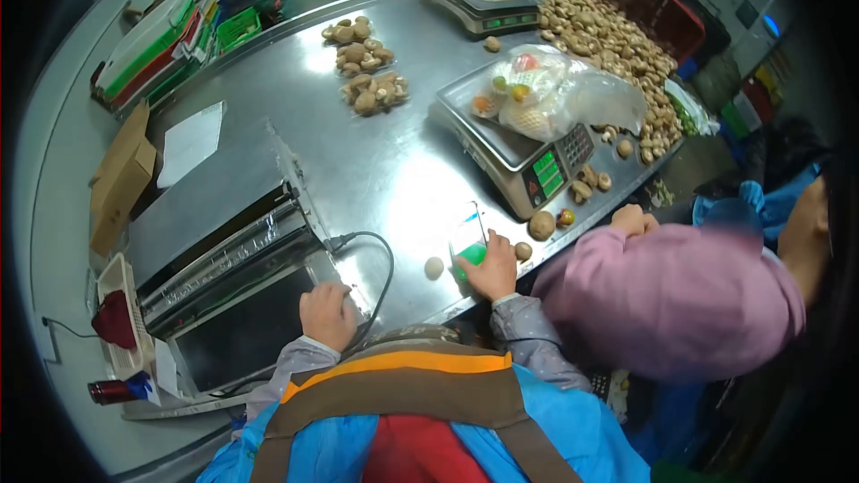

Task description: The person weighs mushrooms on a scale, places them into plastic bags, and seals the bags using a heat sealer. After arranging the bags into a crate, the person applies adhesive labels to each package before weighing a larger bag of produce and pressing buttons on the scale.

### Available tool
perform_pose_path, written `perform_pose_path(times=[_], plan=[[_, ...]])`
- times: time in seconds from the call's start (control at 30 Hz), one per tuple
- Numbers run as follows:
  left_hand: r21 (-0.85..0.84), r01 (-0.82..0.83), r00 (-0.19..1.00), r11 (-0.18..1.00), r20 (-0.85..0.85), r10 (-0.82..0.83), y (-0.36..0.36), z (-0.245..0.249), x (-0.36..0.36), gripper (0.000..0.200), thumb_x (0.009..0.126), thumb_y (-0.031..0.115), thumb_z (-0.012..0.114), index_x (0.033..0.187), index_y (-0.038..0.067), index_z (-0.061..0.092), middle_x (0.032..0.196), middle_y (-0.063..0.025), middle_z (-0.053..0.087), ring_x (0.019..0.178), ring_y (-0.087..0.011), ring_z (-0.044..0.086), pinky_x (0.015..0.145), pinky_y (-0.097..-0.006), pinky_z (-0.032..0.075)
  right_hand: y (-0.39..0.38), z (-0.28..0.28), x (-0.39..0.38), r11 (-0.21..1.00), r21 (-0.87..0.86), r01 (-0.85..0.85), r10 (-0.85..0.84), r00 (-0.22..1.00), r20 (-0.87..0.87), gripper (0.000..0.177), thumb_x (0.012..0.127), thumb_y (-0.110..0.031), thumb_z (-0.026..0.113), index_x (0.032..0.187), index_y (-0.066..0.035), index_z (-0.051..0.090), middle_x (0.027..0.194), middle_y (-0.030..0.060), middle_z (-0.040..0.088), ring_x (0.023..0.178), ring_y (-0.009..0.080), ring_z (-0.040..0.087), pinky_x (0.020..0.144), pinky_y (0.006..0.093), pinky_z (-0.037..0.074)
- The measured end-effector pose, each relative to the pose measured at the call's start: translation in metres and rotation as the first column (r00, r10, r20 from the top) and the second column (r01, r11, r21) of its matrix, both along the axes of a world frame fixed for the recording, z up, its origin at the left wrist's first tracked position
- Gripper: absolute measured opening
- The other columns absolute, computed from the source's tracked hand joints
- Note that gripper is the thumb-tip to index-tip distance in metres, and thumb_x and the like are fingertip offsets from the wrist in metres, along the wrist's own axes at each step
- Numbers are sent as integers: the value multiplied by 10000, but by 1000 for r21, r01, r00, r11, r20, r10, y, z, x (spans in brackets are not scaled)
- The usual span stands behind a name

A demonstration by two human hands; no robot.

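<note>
Right hand (492,270) pinches phone (469,234) at tabletop's (385,156) near edge; left hand (327,313) flat on film wrapper (215,206); plastic bag (582,98) on scale (501,156) holds fruit (519,91).

1. The single view sits on the person's head, looking forward and steeply down over their own apron straps (394,376).
2. Its wide lens bends the steel table (385,152) into a curve (the corners go dark).
3. Nearest lie the left hand (327,315) and right hand (490,270) at the table's near edge; one scale (514,156) stands mid-distance, a second scale (488,2) far off.
4. A co-worker's pink sleeve (671,295) crowds the right foreground.
</note>
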State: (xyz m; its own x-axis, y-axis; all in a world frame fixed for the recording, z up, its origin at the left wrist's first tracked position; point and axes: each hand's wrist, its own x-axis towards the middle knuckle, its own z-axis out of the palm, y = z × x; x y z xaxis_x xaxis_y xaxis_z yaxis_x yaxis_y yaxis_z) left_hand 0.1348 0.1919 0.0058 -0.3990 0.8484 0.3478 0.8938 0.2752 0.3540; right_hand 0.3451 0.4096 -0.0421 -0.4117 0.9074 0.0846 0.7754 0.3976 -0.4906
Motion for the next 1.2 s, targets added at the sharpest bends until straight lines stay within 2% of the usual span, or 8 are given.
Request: perform_pose_path(times=[0.27, 0.53, 0.8, 0.9, 0.97, 1.0, 1.1, 1.2], plan=[[9, -7, 1000, 1000, 5, 7, 2, 5, 2, 193, 660, 36, 577, 843, 98, 567, 807, -85, 544, 750, -270, 528, 644, -384, 345, 2, 2, -8, 1000, 10, 26, -26, 999, 29, 800, 640, -391, 754, 1230, 29, 414, 1072, 210, 520, 997, 358, 496, 848, 435, 407], [-21, 0, 1000, 1000, -19, -1, 3, 5, 3, 238, 639, 20, 579, 867, 88, 577, 823, -79, 540, 777, -261, 537, 662, -374, 350, 3, -3, -7, 999, 46, 23, -20, 997, -79, 675, 696, -320, 692, 1223, 10, 430, 1071, 198, 533, 999, 365, 500, 825, 447, 413], [-44, -7, 999, 999, -33, 6, 4, 5, 4, 246, 644, 9, 574, 875, 93, 573, 824, -77, 537, 780, -262, 531, 664, -370, 347, 6, -10, -3, 999, 42, -2, 6, 996, -91, 675, 694, -280, 663, 1252, 1, 407, 1103, 193, 513, 998, 359, 498, 830, 439, 415], [-34, -6, 999, 999, -49, 4, 5, 8, 5, 248, 644, 11, 576, 877, 95, 574, 822, -75, 538, 777, -262, 531, 661, -370, 346, 12, -14, -3, 1000, 1, 21, -21, 995, -96, 696, 697, -292, 676, 1263, 2, 399, 1112, 197, 511, 1005, 357, 496, 847, 429, 420], [-30, -7, 999, 1000, -45, 6, 6, 5, 5, 249, 643, 14, 579, 877, 97, 574, 823, -74, 538, 776, -263, 531, 660, -370, 346, 25, -17, -4, 977, -202, 69, -107, 977, -185, 768, 651, -280, 739, 1265, 21, 389, 1123, 209, 503, 1035, 354, 493, 870, 417, 426], [-30, -7, 999, 1000, -39, 6, 4, 4, 4, 249, 643, 17, 582, 878, 98, 574, 824, -73, 538, 775, -263, 531, 658, -371, 346, 31, -22, 0, 976, -205, 67, -106, 977, -187, 768, 651, -280, 739, 1265, 21, 389, 1123, 209, 503, 1035, 354, 493, 870, 417, 426], [-40, -8, 999, 999, -47, 6, 4, 5, 4, 244, 646, 33, 587, 879, 103, 576, 827, -74, 540, 780, -264, 535, 657, -373, 349, 48, -26, 14, 918, -369, -147, 40, 958, -283, 907, 553, -209, 824, 1290, 32, 354, 1132, 230, 488, 1068, 352, 497, 893, 398, 430], [-66, -15, 999, 998, -44, 12, 3, 6, 4, 235, 651, 50, 589, 880, 105, 578, 835, -76, 546, 785, -265, 540, 662, -375, 355, 47, -14, 12, 936, -324, -138, 109, 988, -106, 912, 570, -204, 820, 1306, 23, 332, 1128, 223, 493, 1059, 348, 502, 890, 400, 431]])
